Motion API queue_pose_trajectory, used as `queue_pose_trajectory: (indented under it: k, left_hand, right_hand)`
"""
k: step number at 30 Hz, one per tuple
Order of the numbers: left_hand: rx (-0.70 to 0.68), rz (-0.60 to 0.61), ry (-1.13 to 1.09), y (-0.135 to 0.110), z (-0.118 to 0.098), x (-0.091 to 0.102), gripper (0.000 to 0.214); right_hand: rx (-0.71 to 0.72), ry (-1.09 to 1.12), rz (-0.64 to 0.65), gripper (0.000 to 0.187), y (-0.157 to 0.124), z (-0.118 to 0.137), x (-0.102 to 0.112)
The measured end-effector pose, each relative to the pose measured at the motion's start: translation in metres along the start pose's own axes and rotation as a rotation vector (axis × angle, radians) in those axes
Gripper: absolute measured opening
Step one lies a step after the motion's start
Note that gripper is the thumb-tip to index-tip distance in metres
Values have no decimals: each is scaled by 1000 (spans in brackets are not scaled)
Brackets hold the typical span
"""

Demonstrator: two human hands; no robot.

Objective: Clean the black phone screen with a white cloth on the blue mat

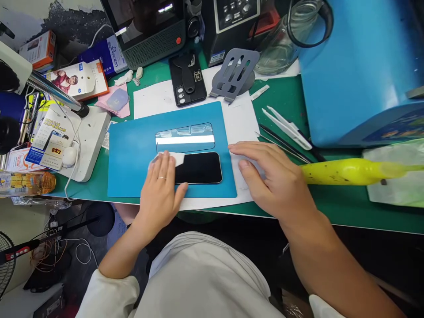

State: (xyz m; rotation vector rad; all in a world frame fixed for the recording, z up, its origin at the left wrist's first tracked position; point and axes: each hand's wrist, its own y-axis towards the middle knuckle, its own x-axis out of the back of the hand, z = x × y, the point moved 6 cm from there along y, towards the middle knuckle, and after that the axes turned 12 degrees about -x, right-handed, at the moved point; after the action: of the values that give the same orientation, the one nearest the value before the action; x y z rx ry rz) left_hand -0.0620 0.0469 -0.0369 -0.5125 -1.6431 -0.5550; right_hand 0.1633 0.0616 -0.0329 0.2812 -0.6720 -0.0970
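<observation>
On the blue mat at the middle of the bench, a dark-screened phone was laid flat, face up. A white cloth was pressed onto the left end of the screen by the left hand, whose fingers were spread flat over it rather than clenched. The right hand was laid palm down, fingers loose and extended, on the white paper just beside the mat's right edge, with nothing grasped.

As far as could be judged, the wiping of the screen was under way. Only the left end was covered by the cloth, and the rest of the screen was shown bare and dark. A clear glass sheet was left just above the phone on the same mat, apart from it and not laid on it.

Around the mat, much was crowded. White tweezers and thin dark tools were set just right of the right hand. A yellow bottle was laid on its side near that hand, where it could be knocked by a sideways sweep. Behind the mat, a second phone was placed back up beside a grey stand. A glass jar and a large blue housing were stood farther right. A white base with a metal post was set against the mat's left side.
</observation>
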Motion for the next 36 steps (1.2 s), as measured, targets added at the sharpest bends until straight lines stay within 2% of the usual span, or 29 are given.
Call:
queue_pose_trajectory:
  k: [2, 5, 9, 12, 19, 24, 28, 34, 36]
  left_hand:
    - [44, 9, 16, -12, 12, 3, 66]
    - [75, 36, 5, -24, 16, 4, 67]
    - [84, 47, -13, -35, 7, 3, 70]
    - [104, 40, -5, -43, -2, 2, 71]
    - [81, 39, 36, -55, -15, 5, 70]
    - [45, 19, 36, -48, -20, 9, 69]
    - [19, 10, 24, -35, -30, 4, 68]
    - [-34, -22, 39, -7, -61, -10, 65]
    - [-72, -39, 39, 3, -72, -14, 67]
  right_hand:
    - [-64, -26, 67, 43, 0, -4, -6]
    - [-106, -67, 155, 58, -2, -7, -14]
    - [-37, -108, 236, 74, -4, -5, -19]
    - [28, -123, 248, 86, -5, -4, -20]
    - [80, -144, 204, 81, -6, -4, -22]
    - [74, -153, 208, 78, -7, -6, -23]
    - [65, -152, 208, 77, -8, -7, -24]
    - [109, -121, 181, 78, -9, -7, -26]
    - [109, -121, 189, 73, -10, -9, -26]
